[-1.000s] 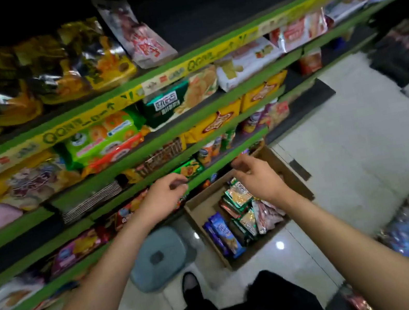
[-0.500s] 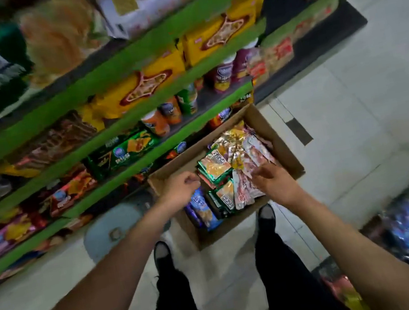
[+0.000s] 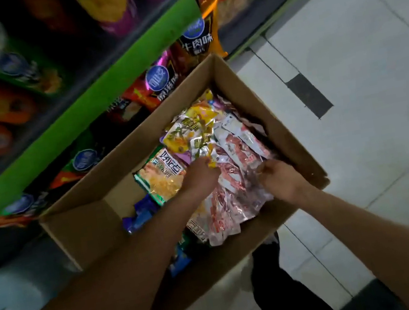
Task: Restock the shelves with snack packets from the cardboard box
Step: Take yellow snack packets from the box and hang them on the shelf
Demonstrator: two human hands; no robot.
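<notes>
An open cardboard box (image 3: 88, 230) stands on the floor against the lowest shelf. Several snack packets fill it: a green one (image 3: 162, 180), yellow ones (image 3: 188, 130), red-and-clear ones (image 3: 236, 154) and blue ones (image 3: 140, 216). Both my hands are inside the box. My left hand (image 3: 197, 176) has its fingers curled into a yellow-and-silver packet at the middle of the pile. My right hand (image 3: 281, 180) grips the edge of the red-and-clear packets near the box's right wall.
A green shelf edge (image 3: 104, 90) runs diagonally above the box, with stocked packets (image 3: 158, 86) under it and canisters above. A grey stool (image 3: 11, 306) sits at the lower left. White floor tiles (image 3: 347, 75) lie to the right. My dark trouser leg (image 3: 277, 295) is below the box.
The view has dropped from the shelves down close to the box. Both hands went from the shelf edge down into the box and onto the packets.
</notes>
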